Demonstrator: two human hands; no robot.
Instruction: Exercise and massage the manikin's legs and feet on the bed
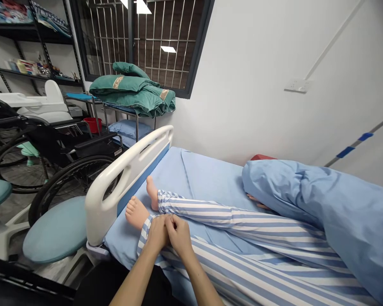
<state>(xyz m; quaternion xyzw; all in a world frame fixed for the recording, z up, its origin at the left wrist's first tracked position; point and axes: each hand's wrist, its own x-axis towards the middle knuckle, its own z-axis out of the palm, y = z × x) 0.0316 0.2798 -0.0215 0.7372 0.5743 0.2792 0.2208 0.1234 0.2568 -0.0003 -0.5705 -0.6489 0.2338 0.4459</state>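
My left hand (158, 233) and my right hand (179, 234) lie side by side on the near lower leg of a figure lying on the bed. Both have curled fingers, closed on the blue-and-white striped pajama trousers (223, 259), just above the near cuff. The fingertips are partly hidden, with the thumbs close together. Left of my hands the bare near foot (136, 212) sticks out of its cuff, toes up. The far foot (152, 193) lies beyond it, its cuff bunched at the ankle. A light blue quilt (306, 199) covers the upper body, and some fingers show under its edge.
The white footboard (98, 199) stands at the bed's left end. Beyond it are a teal stool (59, 231) and a black wheelchair (79, 148). Green folded quilts (137, 91) rest on a rack below the barred window. A wall (230, 106) borders the bed's far side.
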